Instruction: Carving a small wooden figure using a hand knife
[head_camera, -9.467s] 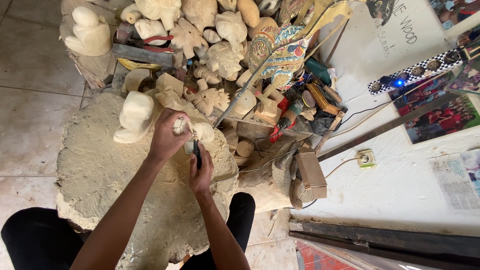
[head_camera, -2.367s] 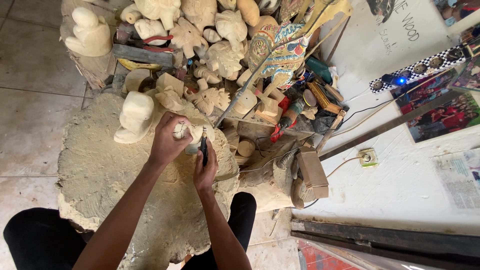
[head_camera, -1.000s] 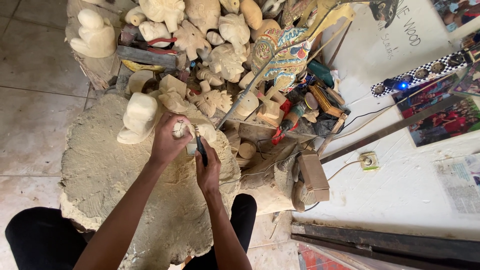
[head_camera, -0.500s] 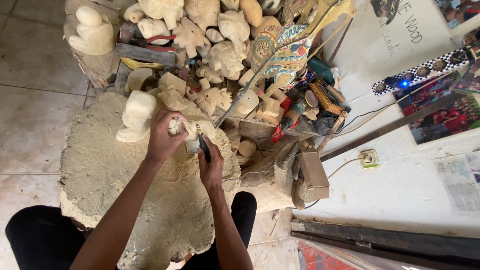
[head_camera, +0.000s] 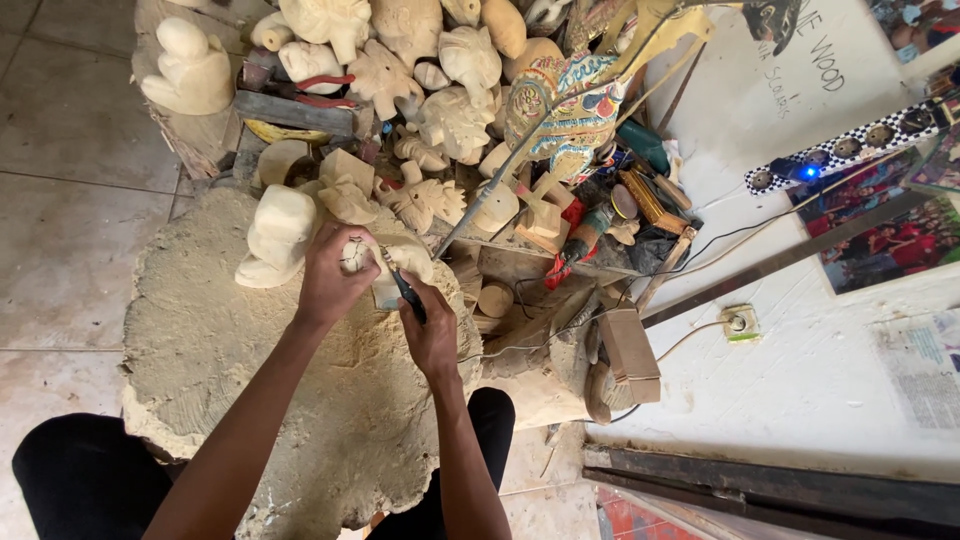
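Your right hand (head_camera: 432, 335) is closed around a slim dark-handled carving tool (head_camera: 405, 290), its long axis slanting up and to the left from your fist, the tip meeting the small pale unpainted wooden carving (head_camera: 392, 262) that your left hand (head_camera: 332, 275) clasps from the left and steadies on the rough, pale stone-like work block (head_camera: 215, 350). The carving lies just above and left of the tool hand, the two hands nearly touching; the left is the nearer, already wrapped on the piece. One tool and one carving are in hand. Just beside your left hand stands one larger blocky unfinished pale wood figure (head_camera: 275, 235), touching the block's upper edge. Beyond it a heap of similar pale carvings (head_camera: 440, 100) rises, too many and too overlapped to count surely. One painted, multicoloured carved figure (head_camera: 570, 110) stands among them. To the right, one small brown box (head_camera: 630, 345) sits near a cable.
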